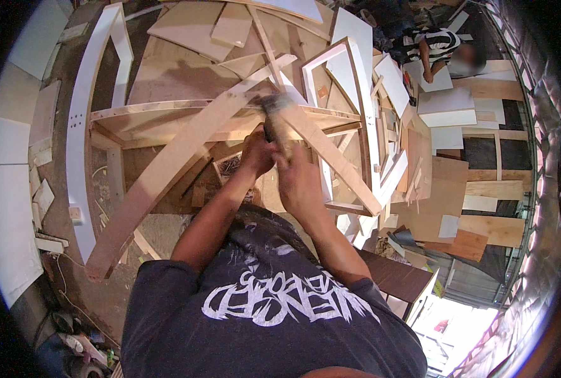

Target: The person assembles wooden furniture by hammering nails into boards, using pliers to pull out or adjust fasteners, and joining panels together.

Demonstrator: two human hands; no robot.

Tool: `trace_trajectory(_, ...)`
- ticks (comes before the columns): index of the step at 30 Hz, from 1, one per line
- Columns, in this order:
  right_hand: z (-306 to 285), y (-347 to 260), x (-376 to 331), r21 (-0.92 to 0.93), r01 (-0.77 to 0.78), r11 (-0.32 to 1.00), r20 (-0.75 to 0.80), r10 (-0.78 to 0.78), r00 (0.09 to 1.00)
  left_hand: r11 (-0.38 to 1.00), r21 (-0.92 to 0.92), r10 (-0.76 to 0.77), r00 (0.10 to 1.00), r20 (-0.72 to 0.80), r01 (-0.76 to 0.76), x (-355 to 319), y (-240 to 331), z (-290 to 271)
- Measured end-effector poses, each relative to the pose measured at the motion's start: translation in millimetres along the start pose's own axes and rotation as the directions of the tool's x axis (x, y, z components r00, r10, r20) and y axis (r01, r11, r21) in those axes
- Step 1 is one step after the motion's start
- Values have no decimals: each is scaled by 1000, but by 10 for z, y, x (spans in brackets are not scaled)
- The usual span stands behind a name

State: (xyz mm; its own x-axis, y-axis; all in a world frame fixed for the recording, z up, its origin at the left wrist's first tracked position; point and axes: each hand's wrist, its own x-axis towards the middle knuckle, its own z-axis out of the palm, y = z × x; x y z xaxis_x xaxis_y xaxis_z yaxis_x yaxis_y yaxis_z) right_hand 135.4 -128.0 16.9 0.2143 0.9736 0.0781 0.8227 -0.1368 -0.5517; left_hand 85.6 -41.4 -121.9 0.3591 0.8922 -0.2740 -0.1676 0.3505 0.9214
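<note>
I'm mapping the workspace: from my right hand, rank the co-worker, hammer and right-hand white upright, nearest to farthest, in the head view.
1. Hammer, touching the right hand.
2. White upright, to its right.
3. Co-worker, far upper right.

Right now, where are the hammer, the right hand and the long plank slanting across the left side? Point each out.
Hammer (281,131): head view, on its blurred handle.
Right hand (300,183): head view, on the back of the hand.
Long plank (166,166): head view, on its broad face, about midway.
</note>
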Motion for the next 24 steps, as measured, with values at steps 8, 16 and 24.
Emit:
trace_trajectory(8,-67,-30,65,15,11,1000,36,-11,999,996,-88,32,998,51,-27,133,-262,-19)
trace_trajectory(16,-68,-58,80,-27,-43,999,59,45,997,992,-28,125,991,56,-123,191,-364,-10)
trace_trajectory(24,-20,98,137,-199,-1,980,61,14,998,991,-62,120,992,30,-118,16,64,18)
